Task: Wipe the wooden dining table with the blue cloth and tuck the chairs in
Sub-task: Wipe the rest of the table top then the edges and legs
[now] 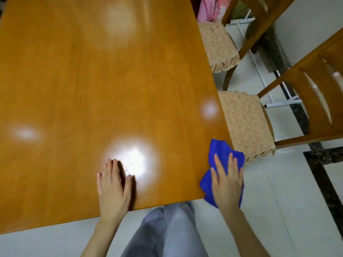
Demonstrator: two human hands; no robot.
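Wooden dining table (92, 80): orange-brown, glossy top filling the left and centre of the frame, with several pale light reflections, the brightest near the lower centre. Blue cloth (220, 151): crumpled, lying on the table's lower right corner, its right and lower parts overhanging the edge. Right hand (227, 182): palm down on the cloth, fingers straight and spread, pressing it flat rather than gripping. Left hand (113, 186): palm down on the bare tabletop near its lower edge, just left of the brightest reflection, fingers straight and close together, thumb set apart, holding nothing. Near chair (315, 101): wooden, slatted back at the right of the frame, standing along the table's right edge; its seat cushion (245, 123), beige with a leaf pattern and a frilled hem, lies almost wholly outside the tabletop, just beside the cloth. Far chair (259, 21): same make, upper right of the frame, with a matching cushion (217, 43) likewise projecting from the table's edge. Grey trousers (167, 229): the person's legs, bottom centre, below the table's near edge. Floor (269, 210): pale tiles with a dark marbled strip (324, 173) at the right. Pink fabric (207, 8): top of the frame, behind the far cushion; its nature cannot be told.
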